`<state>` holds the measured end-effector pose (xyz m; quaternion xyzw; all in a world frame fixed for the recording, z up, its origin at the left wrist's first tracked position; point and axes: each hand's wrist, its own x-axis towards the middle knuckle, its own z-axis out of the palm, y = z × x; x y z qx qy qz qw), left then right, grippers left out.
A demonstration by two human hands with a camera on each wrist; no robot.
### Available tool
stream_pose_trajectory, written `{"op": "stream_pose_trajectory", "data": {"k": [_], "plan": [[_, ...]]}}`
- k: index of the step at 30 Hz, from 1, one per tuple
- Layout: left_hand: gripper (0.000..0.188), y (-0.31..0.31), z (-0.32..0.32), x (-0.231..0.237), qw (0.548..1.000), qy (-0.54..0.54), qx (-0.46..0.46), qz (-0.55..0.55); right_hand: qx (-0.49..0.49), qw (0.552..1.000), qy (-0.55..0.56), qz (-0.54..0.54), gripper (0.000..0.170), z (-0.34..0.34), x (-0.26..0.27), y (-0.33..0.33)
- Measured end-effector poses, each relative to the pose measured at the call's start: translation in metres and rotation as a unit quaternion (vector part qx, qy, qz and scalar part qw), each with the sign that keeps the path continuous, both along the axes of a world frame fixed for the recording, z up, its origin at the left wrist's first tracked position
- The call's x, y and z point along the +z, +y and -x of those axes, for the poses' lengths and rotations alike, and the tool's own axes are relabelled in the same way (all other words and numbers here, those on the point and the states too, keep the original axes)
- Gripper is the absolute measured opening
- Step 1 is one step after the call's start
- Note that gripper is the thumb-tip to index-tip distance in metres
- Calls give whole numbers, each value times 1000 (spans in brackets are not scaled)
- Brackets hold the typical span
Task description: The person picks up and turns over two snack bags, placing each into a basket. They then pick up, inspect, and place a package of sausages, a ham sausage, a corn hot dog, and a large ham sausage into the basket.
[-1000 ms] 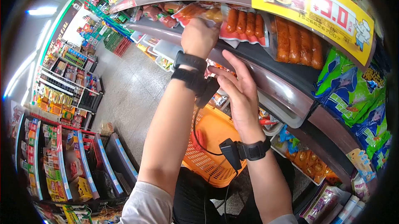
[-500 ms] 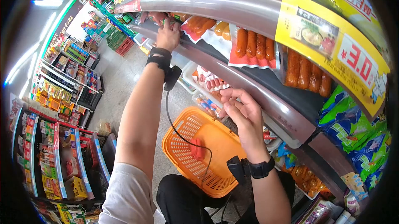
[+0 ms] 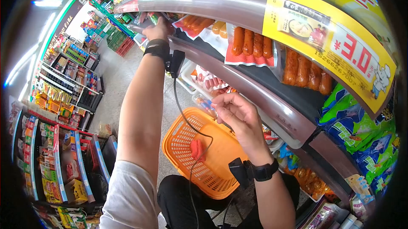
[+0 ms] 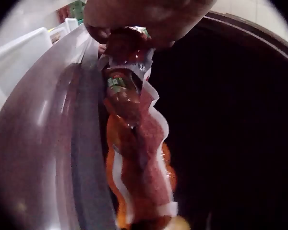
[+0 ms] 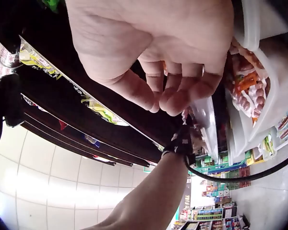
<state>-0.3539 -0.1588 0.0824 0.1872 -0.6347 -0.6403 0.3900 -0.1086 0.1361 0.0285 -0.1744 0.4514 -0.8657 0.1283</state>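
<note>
My left hand (image 3: pixel 158 30) reaches to the far left end of the sausage shelf. In the left wrist view it is over a dark red vacuum pack (image 4: pixel 127 50), its fingertips partly hidden, so I cannot tell whether they grip it. Behind it along the shelf stand more flat meat packs (image 4: pixel 151 139) with white edges. In the head view, packs of orange-brown sausages (image 3: pixel 253 44) lie to the right of this hand. My right hand (image 3: pixel 240 116) hovers above the orange basket (image 3: pixel 180 133), fingers loosely curled with nothing in them. A red item (image 3: pixel 197 149) lies in the basket.
A curved shelf rail (image 3: pixel 263 84) runs below the sausages. The yellow price sign (image 3: pixel 327 38) hangs at upper right, above green-blue bags (image 3: pixel 361 144). White bins (image 5: pixel 273 91) of packaged food stand under the shelf. A black cable (image 3: pixel 182 106) hangs from the left wrist over the basket.
My left hand has moved left along the shelf, from the orange sausage packs to the far end. My right hand has lowered, its fingers curling more loosely inward. The basket now shows more fully.
</note>
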Motion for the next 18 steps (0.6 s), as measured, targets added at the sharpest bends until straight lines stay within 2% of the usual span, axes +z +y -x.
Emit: {"op": "stream_pose_trajectory", "data": {"k": [1, 3, 4, 5, 7, 9, 11, 12, 13, 15, 16, 17, 18], "plan": [[32, 0, -8, -1, 1000, 0, 0, 1, 0, 1000, 0, 1, 14, 0, 0, 1], [29, 4, -21, 6, 995, 57, 3, -84, 12, 1000, 2, -25, 14, 0, -1, 3], [30, 9, -34, 6, 986, 110, -18, -121, 14, 1000, 5, -22, 14, 0, 0, 4], [24, 9, -52, 8, 984, 103, -57, -137, 13, 1000, -3, -18, 15, -1, 0, 3], [15, 12, -96, 0, 957, 192, -109, -188, 20, 1000, -20, -12, 18, -2, 0, 2], [24, 32, -153, -8, 945, 188, -199, -180, 31, 999, -11, -7, 22, -2, -5, 2], [27, 57, -204, -16, 939, 164, -198, -227, 41, 999, 12, -11, 30, -6, -4, -2], [26, 74, -231, -15, 929, 152, -231, -247, 58, 996, 38, -53, 54, -8, 0, -1], [26, 89, -253, -16, 915, 141, -266, -268, 64, 996, 36, -54, 54, -11, 2, -5], [26, 105, -289, -38, 933, 68, -223, -273, 53, 991, 95, -72, 77, -19, 1, -11], [26, 125, -304, -34, 953, 26, -192, -232, 77, 990, 89, -75, 93, -20, -1, -12], [39, 128, -316, -47, 952, -12, -206, -227, 66, 991, 99, -60, 90, -22, -2, -15], [39, 134, -325, -55, 951, -20, -231, -205, 39, 989, 113, -82, 84, -23, -4, -17]]}}
